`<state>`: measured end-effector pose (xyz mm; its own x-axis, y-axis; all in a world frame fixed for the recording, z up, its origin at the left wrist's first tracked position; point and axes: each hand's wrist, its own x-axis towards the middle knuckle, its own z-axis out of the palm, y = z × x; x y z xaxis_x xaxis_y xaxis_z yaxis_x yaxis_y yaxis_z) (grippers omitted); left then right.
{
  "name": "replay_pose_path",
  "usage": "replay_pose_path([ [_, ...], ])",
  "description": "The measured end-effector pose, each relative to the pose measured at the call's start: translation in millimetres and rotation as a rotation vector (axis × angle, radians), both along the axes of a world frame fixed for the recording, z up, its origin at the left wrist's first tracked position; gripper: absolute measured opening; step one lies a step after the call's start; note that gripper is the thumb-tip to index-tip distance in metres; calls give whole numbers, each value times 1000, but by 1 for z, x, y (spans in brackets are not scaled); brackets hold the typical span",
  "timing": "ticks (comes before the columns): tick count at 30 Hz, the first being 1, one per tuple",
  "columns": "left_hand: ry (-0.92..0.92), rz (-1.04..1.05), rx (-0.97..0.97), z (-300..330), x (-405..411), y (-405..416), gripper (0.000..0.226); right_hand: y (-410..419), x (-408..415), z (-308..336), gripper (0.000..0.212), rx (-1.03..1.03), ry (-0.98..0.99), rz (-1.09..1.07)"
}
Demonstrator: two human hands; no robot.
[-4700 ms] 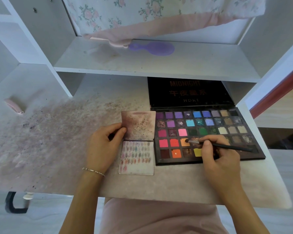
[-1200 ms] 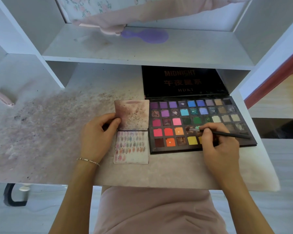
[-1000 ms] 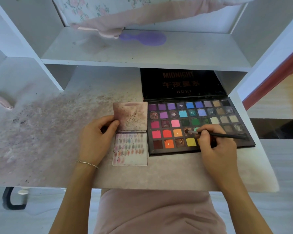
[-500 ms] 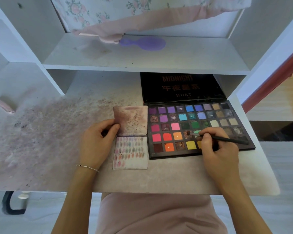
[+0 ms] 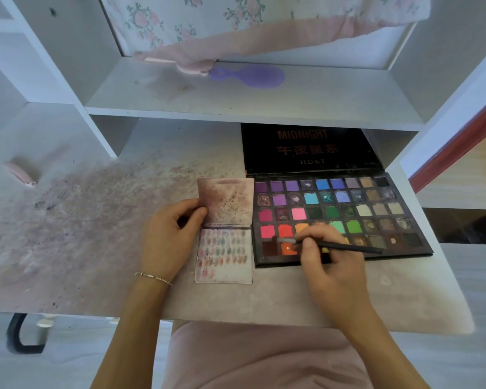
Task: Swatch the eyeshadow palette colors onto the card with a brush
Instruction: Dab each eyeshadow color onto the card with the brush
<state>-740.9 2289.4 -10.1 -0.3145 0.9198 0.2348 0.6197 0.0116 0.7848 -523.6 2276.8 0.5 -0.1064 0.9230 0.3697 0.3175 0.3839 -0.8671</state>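
Observation:
An open black eyeshadow palette [image 5: 376, 211] with several coloured pans lies on the desk, its lid [image 5: 309, 148] standing up behind. A folded card [image 5: 225, 256] lies just left of it, its lower half covered in rows of small colour swatches and its upper flap [image 5: 227, 200] stained. My left hand [image 5: 167, 237] holds the card's left edge, thumb on the flap. My right hand [image 5: 328, 265] grips a thin black brush [image 5: 345, 246]; its tip lies over the palette's lower left pans, near the dark red and orange ones.
The desk top [image 5: 82, 234] is dusted with pink and purple powder on the left. A purple hairbrush [image 5: 250, 76] lies on the shelf above, under a floral cloth [image 5: 236, 26]. A pink object [image 5: 19, 173] rests at far left. The desk's front edge is near my lap.
My right hand has moved the brush leftwards across the palette, from the middle of the lower rows to the lower left pans. My left hand has stayed on the card.

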Motion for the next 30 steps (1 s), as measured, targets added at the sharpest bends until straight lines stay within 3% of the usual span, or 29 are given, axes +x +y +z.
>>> replay_pose_path([
  [8,-11,6,11,-1,0,0,15,-17,-43,-2,10,-152,-58,270],
  [30,-22,4,7,1,0,0,13,-17,-44,4,12,-121,-265,294],
])
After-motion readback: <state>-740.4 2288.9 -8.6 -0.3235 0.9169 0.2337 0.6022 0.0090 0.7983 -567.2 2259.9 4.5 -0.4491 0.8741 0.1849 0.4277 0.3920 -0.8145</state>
